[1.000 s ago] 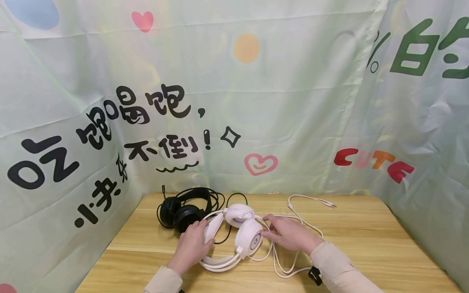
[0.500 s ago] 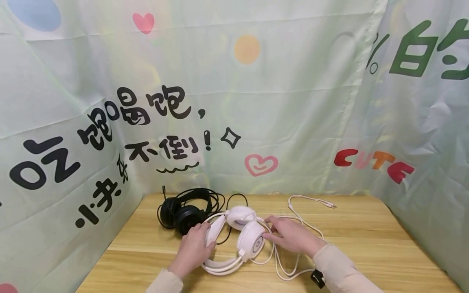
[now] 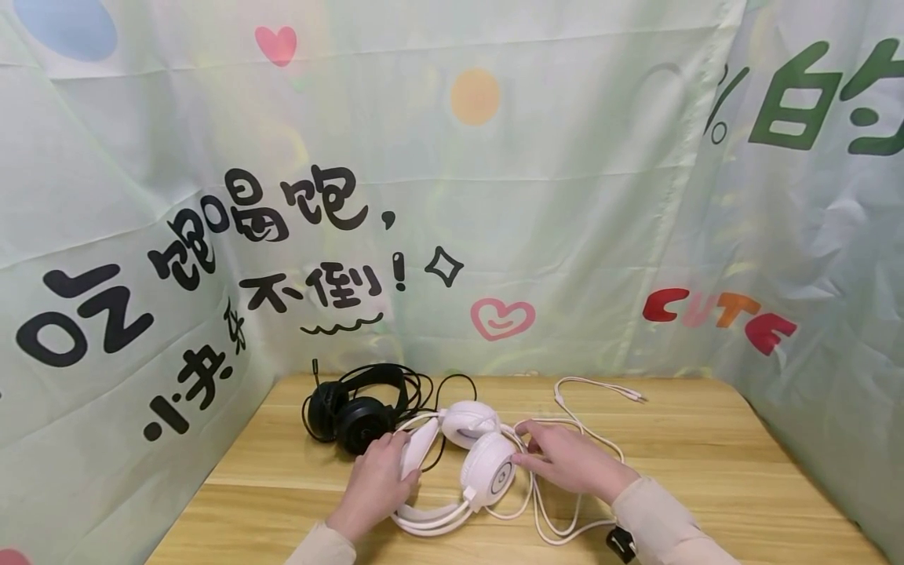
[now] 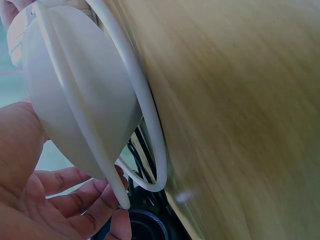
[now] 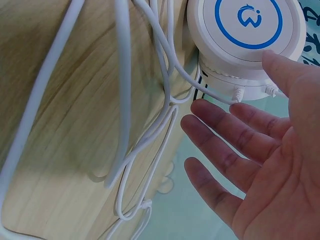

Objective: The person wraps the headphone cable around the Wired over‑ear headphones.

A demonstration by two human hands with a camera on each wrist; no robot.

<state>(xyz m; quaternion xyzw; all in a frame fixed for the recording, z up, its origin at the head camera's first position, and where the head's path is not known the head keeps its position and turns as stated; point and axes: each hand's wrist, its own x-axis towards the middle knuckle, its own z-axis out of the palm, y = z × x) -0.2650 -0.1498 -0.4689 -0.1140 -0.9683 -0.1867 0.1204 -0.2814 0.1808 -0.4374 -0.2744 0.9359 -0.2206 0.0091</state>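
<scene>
White headphones (image 3: pixel 487 468) lie on the table, both ear cups turned toward the right. My left hand (image 3: pixel 377 482) grips their headband at its left side. In the left wrist view, the fingers (image 4: pixel 92 200) curl around the padded band (image 4: pixel 85 85) and its thin outer tube. At the other end, my right hand (image 3: pixel 572 463) is beside the ear cups. Its thumb (image 5: pixel 285 70) touches the round face of the near ear cup (image 5: pixel 250 25), while the other fingers reach out loosely by the cable plug, closing on nothing.
Black headphones (image 3: pixel 363 420) with a boom microphone lie just behind my left hand, their thin cable running beneath the white pair. The white cable (image 3: pixel 540 510) loops around my right hand and ends in plugs at the back right. Printed cloth (image 3: pixel 565 196) hangs around the wooden table (image 3: pixel 720 471).
The white headphones have shifted slightly to the right and toward me, and both hands have moved along with them. The black headphones stay where they were.
</scene>
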